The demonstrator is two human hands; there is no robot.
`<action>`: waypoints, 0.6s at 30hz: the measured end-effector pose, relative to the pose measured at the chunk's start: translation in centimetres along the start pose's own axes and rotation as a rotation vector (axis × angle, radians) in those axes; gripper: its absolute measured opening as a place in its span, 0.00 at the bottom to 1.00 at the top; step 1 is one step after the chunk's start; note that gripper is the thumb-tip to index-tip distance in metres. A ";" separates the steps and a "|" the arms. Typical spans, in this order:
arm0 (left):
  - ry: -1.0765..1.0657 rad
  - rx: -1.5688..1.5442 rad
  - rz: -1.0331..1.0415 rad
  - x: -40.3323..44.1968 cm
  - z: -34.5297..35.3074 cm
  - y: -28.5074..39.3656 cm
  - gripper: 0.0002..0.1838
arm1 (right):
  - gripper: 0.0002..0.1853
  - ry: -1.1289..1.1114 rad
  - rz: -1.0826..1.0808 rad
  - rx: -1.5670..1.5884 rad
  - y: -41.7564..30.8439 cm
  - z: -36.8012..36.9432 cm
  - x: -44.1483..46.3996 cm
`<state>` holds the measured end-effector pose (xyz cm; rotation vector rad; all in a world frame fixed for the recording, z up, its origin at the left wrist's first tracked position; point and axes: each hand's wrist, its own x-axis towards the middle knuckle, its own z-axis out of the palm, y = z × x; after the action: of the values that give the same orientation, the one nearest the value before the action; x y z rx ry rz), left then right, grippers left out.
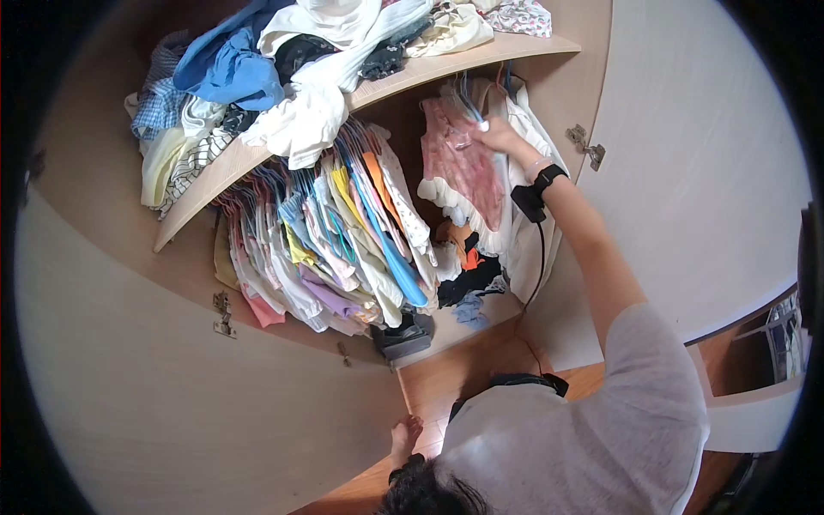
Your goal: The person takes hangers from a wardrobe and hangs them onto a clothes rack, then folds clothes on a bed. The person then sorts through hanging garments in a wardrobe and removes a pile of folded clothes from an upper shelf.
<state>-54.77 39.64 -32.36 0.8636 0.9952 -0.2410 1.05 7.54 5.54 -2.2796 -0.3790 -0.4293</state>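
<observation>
Grey-sleeved shoulder nearest, pink garment hanging at the wardrobe's right, right hand closed on hangers at its top, hanging clothes packed leftward, crumpled clothes on the shelf above, left hand by the left door, grip unclear.

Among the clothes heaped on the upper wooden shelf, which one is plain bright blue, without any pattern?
It is the large, crumpled bright blue cloth garment toward the shelf's left end. The light-blue garment beside it is checked.
</observation>
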 end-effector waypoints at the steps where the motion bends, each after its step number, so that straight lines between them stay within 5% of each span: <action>1: 0.012 0.011 -0.032 0.5 -0.8 -0.9 0.14 | 0.28 -0.227 0.078 0.034 -0.4 -0.2 -0.4; 4: 0.006 0.064 -0.096 1.1 -3.6 -2.7 0.15 | 0.26 -0.030 -0.016 0.134 -0.5 5.6 0.1; 9: 0.172 0.234 -0.156 -1.2 -2.6 -1.0 0.15 | 0.21 -0.104 0.089 0.147 -8.0 8.8 -2.6; 11: 0.128 0.305 -0.110 -1.0 -2.4 -0.3 0.15 | 0.24 -0.216 0.057 0.210 -8.4 10.4 -2.2; 16: -0.015 0.587 0.110 -0.5 -1.9 0.3 0.17 | 0.31 0.053 -0.068 0.134 -5.7 11.8 -0.5; 17: 0.102 0.148 -0.071 -0.7 -1.1 0.4 0.17 | 0.32 0.025 0.018 0.273 -4.4 12.0 0.8; 18: 0.095 0.128 -0.080 -0.6 -0.9 0.3 0.18 | 0.29 0.017 0.025 0.379 -4.0 11.2 1.4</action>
<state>-55.50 40.32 -31.94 0.9593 1.1132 -0.3372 2.83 18.64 1.45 -1.9091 -0.3871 -0.3320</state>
